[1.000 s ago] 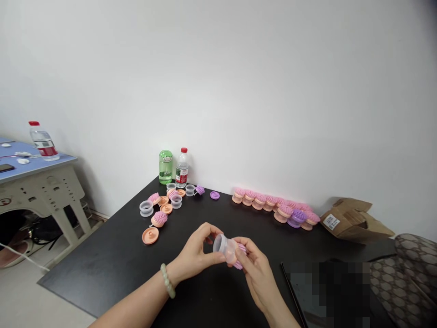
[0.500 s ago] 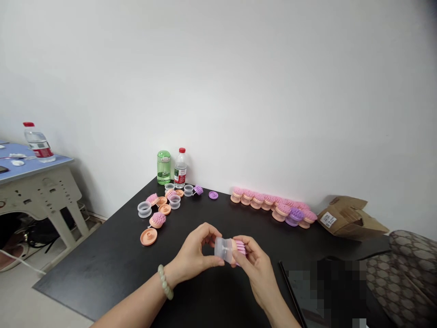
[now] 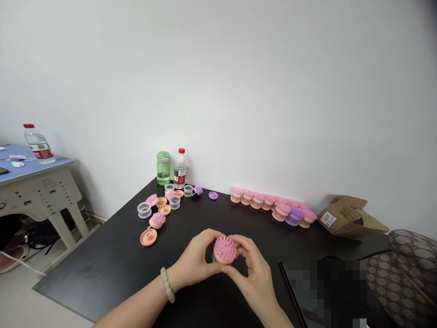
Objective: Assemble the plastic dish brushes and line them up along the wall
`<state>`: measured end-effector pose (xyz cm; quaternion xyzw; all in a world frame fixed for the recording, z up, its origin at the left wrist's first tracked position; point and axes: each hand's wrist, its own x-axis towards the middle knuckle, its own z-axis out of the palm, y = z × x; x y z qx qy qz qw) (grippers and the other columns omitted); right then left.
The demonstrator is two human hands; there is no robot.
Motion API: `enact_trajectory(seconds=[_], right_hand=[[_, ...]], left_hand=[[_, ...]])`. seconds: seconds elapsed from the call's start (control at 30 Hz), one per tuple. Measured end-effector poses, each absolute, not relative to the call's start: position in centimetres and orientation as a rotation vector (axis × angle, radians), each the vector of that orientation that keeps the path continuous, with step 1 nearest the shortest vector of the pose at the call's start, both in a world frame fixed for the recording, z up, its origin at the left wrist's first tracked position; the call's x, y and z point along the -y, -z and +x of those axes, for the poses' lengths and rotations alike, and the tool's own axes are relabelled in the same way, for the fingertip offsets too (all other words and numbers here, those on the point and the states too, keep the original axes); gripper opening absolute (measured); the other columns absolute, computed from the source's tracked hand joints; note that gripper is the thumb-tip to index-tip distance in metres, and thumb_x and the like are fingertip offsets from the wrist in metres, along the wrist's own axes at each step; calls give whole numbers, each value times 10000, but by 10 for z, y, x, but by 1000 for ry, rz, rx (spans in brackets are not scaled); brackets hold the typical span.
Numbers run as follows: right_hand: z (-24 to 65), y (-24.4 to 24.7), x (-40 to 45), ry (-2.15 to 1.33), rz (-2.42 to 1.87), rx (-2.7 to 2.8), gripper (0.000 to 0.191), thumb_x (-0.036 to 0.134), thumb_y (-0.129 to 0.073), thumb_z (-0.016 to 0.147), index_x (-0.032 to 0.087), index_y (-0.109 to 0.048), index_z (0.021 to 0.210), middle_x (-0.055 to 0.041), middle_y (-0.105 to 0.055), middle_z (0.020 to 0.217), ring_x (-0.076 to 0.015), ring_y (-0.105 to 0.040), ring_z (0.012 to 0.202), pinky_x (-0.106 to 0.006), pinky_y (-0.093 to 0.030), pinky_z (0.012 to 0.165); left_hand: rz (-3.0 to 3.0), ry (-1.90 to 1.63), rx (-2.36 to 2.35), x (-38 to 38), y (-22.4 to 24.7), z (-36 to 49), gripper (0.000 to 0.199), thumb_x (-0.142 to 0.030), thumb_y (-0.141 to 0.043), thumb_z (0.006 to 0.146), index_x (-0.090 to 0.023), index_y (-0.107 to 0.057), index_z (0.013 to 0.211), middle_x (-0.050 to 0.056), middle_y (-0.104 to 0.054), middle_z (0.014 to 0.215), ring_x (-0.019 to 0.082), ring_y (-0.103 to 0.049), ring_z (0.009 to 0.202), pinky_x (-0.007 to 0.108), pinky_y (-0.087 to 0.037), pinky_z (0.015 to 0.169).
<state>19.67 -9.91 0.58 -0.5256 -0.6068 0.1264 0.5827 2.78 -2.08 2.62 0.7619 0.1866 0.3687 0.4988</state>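
Note:
Between both hands, above the black table, is a small round brush [image 3: 225, 249] with thick pink bristles facing up. A sliver of its clear plastic ring shows at the lower left; the rest of the underside is hidden. My left hand [image 3: 198, 257], below a pale beaded bracelet, curls its thumb and fingers around the brush's left side. From the other side, my right hand [image 3: 252, 264] closes on it with thumb and fingertips. Loose parts lie to the left: a peach disc [image 3: 148, 237], a pink-bristled head [image 3: 157, 220], and a clear ring [image 3: 144, 209].
Against the wall stand rows of pink brushes [image 3: 257, 200] with one purple brush [image 3: 295, 216]. A cardboard box [image 3: 351, 218] sits at right, beside a patterned bag [image 3: 403, 269]. A green bottle [image 3: 163, 168] and a water bottle [image 3: 180, 171] occupy the back corner.
The brush has turned from lying sideways to bristles up. My right hand has shifted from the bristles to the brush's right side.

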Motion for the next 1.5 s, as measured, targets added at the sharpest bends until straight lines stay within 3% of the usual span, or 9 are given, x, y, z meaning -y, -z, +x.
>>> enact_trajectory(seconds=[0.17,0.3,0.47,0.63,0.8,0.9,1.1,1.33,1.5], right_hand=[[204,-9,100,-349,-1181,1317,378,359,-723,834,242,-618,1178,-118,-656,1115,-217,-668,806,-397,-580,776],[201,-14,102,-301,-1176,1431,270,310,-697,855,246,-658,1114,-96,-670,1058,-210,-666,790,-374,-578,749],[199,-12,99,-311,-1185,1445,187,312,-653,884,246,-686,1055,-84,-688,1010,-210,-667,810,-348,-572,746],[211,14,70,-442,-1355,1270,285,442,-671,839,204,-702,993,-86,-698,908,-219,-684,780,-339,-571,711],[225,35,11,-429,-1469,1282,337,458,-661,782,182,-681,974,-77,-705,902,-216,-692,738,-332,-581,609],[230,40,-32,-305,-1521,1342,293,373,-621,762,188,-691,979,-80,-702,931,-227,-691,752,-365,-582,651],[234,42,-108,-52,-1604,1502,321,171,-516,786,180,-689,1056,-137,-671,1128,-294,-643,977,-506,-477,960],[209,40,-146,149,-1657,1727,308,158,-506,869,172,-672,1128,-142,-661,1168,-305,-551,1117,-457,-437,1017],[199,45,-161,271,-1831,1698,388,145,-525,877,120,-608,1254,-209,-482,1436,-385,-349,1355,-542,-369,1046]], left_hand=[[969,-754,-370,18,-30,28,460,-274,-889,640,-173,-620,1000,26,-631,924,173,-622,851,270,-471,751],[764,-689,-316,17,-30,27,391,-276,-867,687,-130,-646,974,76,-666,930,199,-666,852,346,-521,823],[649,-759,-326,11,-27,26,326,-195,-843,712,-119,-648,961,82,-690,902,193,-688,832,321,-547,809],[291,-1071,-534,-10,-31,20,109,-50,-669,831,-133,-609,869,44,-675,824,145,-685,720,266,-582,708],[95,-1094,-588,-20,-34,16,35,-131,-621,902,-148,-597,921,45,-674,820,142,-686,675,245,-590,610],[116,-1102,-619,-18,-32,18,58,-154,-656,889,-155,-600,904,19,-649,741,125,-664,612,218,-570,565],[75,-997,-663,-10,-30,26,106,-172,-647,905,-128,-598,822,-8,-579,615,96,-605,527,192,-531,530],[25,-929,-630,-5,-29,28,125,-212,-670,890,-137,-590,829,33,-633,709,107,-620,589,204,-510,580],[193,-921,-496,1,-27,26,416,-118,-873,616,-179,-599,923,9,-651,814,119,-631,701,224,-477,666]])
